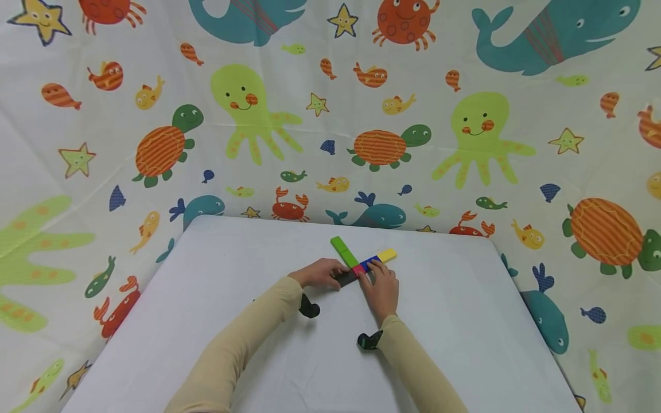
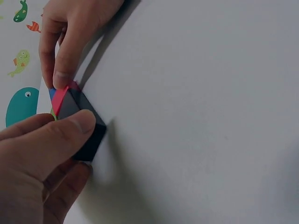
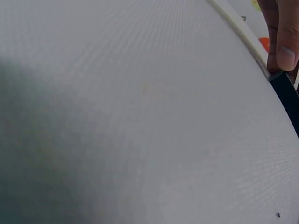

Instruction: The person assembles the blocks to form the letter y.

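Observation:
A black block (image 1: 347, 279) lies at the near-left end of a row of coloured blocks on the white table. My left hand (image 1: 322, 272) grips it, with the thumb on one side in the left wrist view. Beyond it come a small red block (image 1: 358, 270), a blue block (image 1: 369, 264) and a yellow block (image 1: 387, 254). Green blocks (image 1: 343, 250) branch away from the red one towards the back left. My right hand (image 1: 383, 289) pinches the blue block, thumb beside the red one. In the right wrist view, fingertips (image 3: 286, 58) hold a dark block's end (image 3: 285, 93).
The white table (image 1: 465, 321) spreads around the blocks. Behind it and at its sides hangs a cloth (image 1: 320, 189) printed with sea animals. Dark bands (image 1: 369, 341) sit at both wrists, over beige sleeves (image 1: 248, 344).

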A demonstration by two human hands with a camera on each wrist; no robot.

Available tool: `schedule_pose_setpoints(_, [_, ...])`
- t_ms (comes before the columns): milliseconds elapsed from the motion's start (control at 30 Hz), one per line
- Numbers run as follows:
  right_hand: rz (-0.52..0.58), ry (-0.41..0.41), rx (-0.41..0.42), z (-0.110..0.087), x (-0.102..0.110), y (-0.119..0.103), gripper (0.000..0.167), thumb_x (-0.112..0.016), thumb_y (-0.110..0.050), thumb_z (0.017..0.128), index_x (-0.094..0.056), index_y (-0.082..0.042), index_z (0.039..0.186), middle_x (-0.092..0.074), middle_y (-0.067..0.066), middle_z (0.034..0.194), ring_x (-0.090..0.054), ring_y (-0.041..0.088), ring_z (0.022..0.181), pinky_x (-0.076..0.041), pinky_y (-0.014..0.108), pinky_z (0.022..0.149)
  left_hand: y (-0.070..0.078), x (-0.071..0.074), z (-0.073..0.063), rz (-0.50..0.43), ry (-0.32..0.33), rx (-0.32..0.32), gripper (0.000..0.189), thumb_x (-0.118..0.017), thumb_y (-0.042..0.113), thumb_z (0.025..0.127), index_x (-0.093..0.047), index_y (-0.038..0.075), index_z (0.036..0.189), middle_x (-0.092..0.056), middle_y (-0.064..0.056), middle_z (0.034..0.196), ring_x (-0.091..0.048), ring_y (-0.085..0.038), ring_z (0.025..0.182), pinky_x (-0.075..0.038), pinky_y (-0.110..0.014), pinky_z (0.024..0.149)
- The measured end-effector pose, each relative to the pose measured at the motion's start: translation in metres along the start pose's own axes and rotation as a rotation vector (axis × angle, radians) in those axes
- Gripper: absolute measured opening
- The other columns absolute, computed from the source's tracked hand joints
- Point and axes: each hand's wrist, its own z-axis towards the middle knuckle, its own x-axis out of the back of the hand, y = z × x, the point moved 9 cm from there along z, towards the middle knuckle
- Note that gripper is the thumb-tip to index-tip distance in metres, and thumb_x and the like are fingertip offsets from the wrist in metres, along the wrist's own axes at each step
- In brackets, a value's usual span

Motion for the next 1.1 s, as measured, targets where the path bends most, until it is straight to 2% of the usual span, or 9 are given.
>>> schedule_pose_setpoints(100, [0.003, -0.016, -0.019, 0.001, -0.002, 0.002, 0.047, -0.066, -0.041, 0.092, -0.064, -0.012, 0.129, -0.055, 0.004, 0.138, -0.049, 0.031, 0.119, -0.04, 0.05, 0.097, -0.001, 0.005, -0.008, -0.014, 0.008, -0.006, 0.052, -0.075, 0.013, 0.087, -0.057, 0.007, 0.136, -0.06, -0.007, 0.127, -0.058, -0.02, 0.111, -0.048, -0.033, 0.095])
schedule_pose_setpoints(200, [-0.003, -0.026, -0.036, 0.002, -0.004, 0.008, 0.048, -0.064, -0.043, 0.093, -0.064, -0.013, 0.13, -0.054, 0.003, 0.139, -0.048, 0.03, 0.12, -0.04, 0.049, 0.097, -0.003, 0.014, -0.023, -0.014, 0.007, -0.012, 0.051, -0.074, 0.015, 0.088, -0.058, 0.008, 0.136, -0.06, -0.007, 0.128, -0.058, -0.021, 0.114, -0.048, -0.034, 0.095])
schedule_pose_setpoints(400, [0.002, 0.014, -0.021, 0.003, 0.001, 0.015, 0.048, -0.064, -0.043, 0.093, -0.064, -0.012, 0.129, -0.055, 0.003, 0.138, -0.048, 0.03, 0.12, -0.04, 0.049, 0.096, -0.025, 0.032, -0.074, 0.042, -0.03, 0.032, 0.045, -0.075, 0.014, 0.087, -0.063, 0.009, 0.13, -0.061, -0.006, 0.125, -0.055, -0.023, 0.115, -0.046, -0.04, 0.097])
schedule_pose_setpoints(567, [-0.006, -0.006, -0.033, 0.001, 0.001, 0.017, 0.049, -0.063, -0.044, 0.094, -0.063, -0.011, 0.13, -0.054, 0.005, 0.139, -0.048, 0.031, 0.121, -0.04, 0.05, 0.097, -0.053, 0.032, -0.116, 0.082, -0.082, 0.105, 0.044, -0.079, 0.019, 0.083, -0.067, 0.013, 0.125, -0.06, -0.001, 0.115, -0.055, -0.02, 0.108, -0.046, -0.04, 0.093])
schedule_pose_setpoints(700, [-0.007, -0.029, -0.041, 0.001, -0.002, 0.017, 0.05, -0.063, -0.044, 0.094, -0.062, -0.012, 0.131, -0.053, 0.005, 0.14, -0.047, 0.031, 0.122, -0.04, 0.049, 0.098, -0.06, 0.031, -0.136, 0.044, -0.114, 0.144, 0.045, -0.082, 0.019, 0.079, -0.067, 0.013, 0.122, -0.055, -0.002, 0.11, -0.052, -0.022, 0.104, -0.045, -0.04, 0.089])
schedule_pose_setpoints(800, [-0.006, -0.021, -0.031, 0.001, -0.002, 0.015, 0.049, -0.063, -0.044, 0.094, -0.062, -0.012, 0.131, -0.053, 0.004, 0.14, -0.047, 0.031, 0.122, -0.04, 0.05, 0.097, -0.062, 0.027, -0.142, 0.032, -0.148, 0.171, 0.042, -0.082, 0.016, 0.079, -0.066, 0.016, 0.118, -0.053, 0.0, 0.107, -0.051, -0.02, 0.102, -0.045, -0.039, 0.088])
schedule_pose_setpoints(933, [0.009, -0.021, -0.028, 0.001, -0.002, 0.012, 0.049, -0.064, -0.043, 0.093, -0.063, -0.012, 0.131, -0.054, 0.004, 0.14, -0.048, 0.031, 0.121, -0.04, 0.05, 0.097, -0.065, 0.02, -0.139, 0.039, -0.162, 0.162, 0.034, -0.079, 0.014, 0.082, -0.064, 0.018, 0.112, -0.053, 0.004, 0.103, -0.05, -0.016, 0.098, -0.044, -0.037, 0.087])
schedule_pose_setpoints(1033, [0.026, -0.034, -0.03, 0.0, -0.005, 0.008, 0.049, -0.064, -0.043, 0.094, -0.062, -0.012, 0.131, -0.053, 0.004, 0.141, -0.047, 0.031, 0.122, -0.039, 0.049, 0.098, -0.063, 0.019, -0.129, 0.048, -0.111, 0.111, 0.031, -0.077, 0.015, 0.084, -0.062, 0.015, 0.111, -0.054, 0.004, 0.1, -0.05, -0.016, 0.093, -0.045, -0.036, 0.084])
schedule_pose_setpoints(1100, [0.028, -0.041, -0.028, 0.001, -0.007, 0.005, 0.049, -0.063, -0.043, 0.094, -0.062, -0.012, 0.132, -0.053, 0.004, 0.141, -0.047, 0.031, 0.122, -0.039, 0.049, 0.098, -0.06, 0.018, -0.121, 0.055, -0.047, 0.083, 0.03, -0.076, 0.016, 0.085, -0.061, 0.014, 0.11, -0.054, 0.003, 0.099, -0.05, -0.015, 0.091, -0.045, -0.036, 0.083])
